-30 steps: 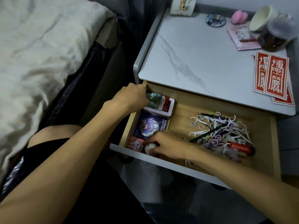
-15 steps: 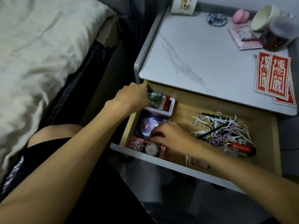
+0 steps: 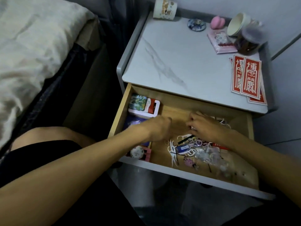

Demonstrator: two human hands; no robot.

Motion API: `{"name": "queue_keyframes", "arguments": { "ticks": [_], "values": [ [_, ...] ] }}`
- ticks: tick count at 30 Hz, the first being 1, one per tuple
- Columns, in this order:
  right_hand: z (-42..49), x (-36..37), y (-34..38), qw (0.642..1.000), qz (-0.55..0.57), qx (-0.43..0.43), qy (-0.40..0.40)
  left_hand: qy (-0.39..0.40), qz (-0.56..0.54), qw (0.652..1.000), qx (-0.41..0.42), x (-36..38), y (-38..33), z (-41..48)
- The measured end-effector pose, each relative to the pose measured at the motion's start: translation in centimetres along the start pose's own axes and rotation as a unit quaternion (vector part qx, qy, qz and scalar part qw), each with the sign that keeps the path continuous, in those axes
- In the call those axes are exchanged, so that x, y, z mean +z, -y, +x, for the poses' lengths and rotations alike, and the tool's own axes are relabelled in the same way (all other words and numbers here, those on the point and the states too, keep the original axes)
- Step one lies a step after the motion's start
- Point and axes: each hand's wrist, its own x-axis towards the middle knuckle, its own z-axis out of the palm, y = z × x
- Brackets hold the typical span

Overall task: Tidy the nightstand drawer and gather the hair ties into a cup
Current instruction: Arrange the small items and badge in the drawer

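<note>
Head view: my left hand [image 3: 160,128] and right hand [image 3: 205,126] are blurred over the open wooden drawer [image 3: 119,110], so I cannot tell their grip. The small pastel hair ties [image 3: 199,142] lie among white floss picks [image 3: 172,148]. The patterned paper cup [image 3: 165,8] stands well apart. I judge the gathering barely begun.

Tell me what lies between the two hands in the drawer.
In the head view, only bare wooden drawer floor separates the left hand and the right hand. The white floss picks lie nearer the camera, outside that gap.
</note>
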Motion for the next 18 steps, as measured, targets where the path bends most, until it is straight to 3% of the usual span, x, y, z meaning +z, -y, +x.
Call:
{"name": "queue_keyframes", "arguments": {
  "ticks": [4,10,18],
  "values": [
    [-1.5,-0.3,-1.3,0.999,0.021,-0.008,0.032,0.073,0.0,0.997,-0.021,2.3,-2.1,0.8],
    [-1.1,0.1,-0.7,0.997,0.071,-0.015,-0.017,0.082,-0.095,0.991,-0.049,3.4,-3.3,2.3],
    [-1.6,0.0,-0.8,0.996,0.067,-0.046,0.027,0.111,-0.204,0.973,-0.005,4.4,-3.8,3.4]
  ]
}}
